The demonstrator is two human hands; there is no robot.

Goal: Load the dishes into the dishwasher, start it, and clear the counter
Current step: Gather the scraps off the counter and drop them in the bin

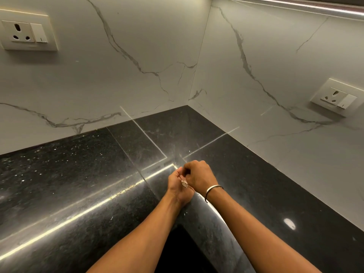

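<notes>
No dishes and no dishwasher are in view. The black speckled granite counter (82, 174) fills an L-shaped corner. Both hands meet at its inner rounded edge. My left hand (177, 186) is turned palm up and cupped against the edge, fingers curled toward the right hand. A small pale bit (184, 183) sits at the heel of that palm; I cannot tell whether it is a scrap or a wrist ornament on a thread. My right hand (199, 176) lies knuckles up on the counter with fingers bent in, touching the left fingers. It wears a metal bangle (212, 189).
White marble-look walls (137, 46) close the counter at the back and right. A socket with switch (27, 33) is on the left wall and another socket (334, 97) low on the right wall. A dark opening (183, 251) lies below the counter's edge between my forearms.
</notes>
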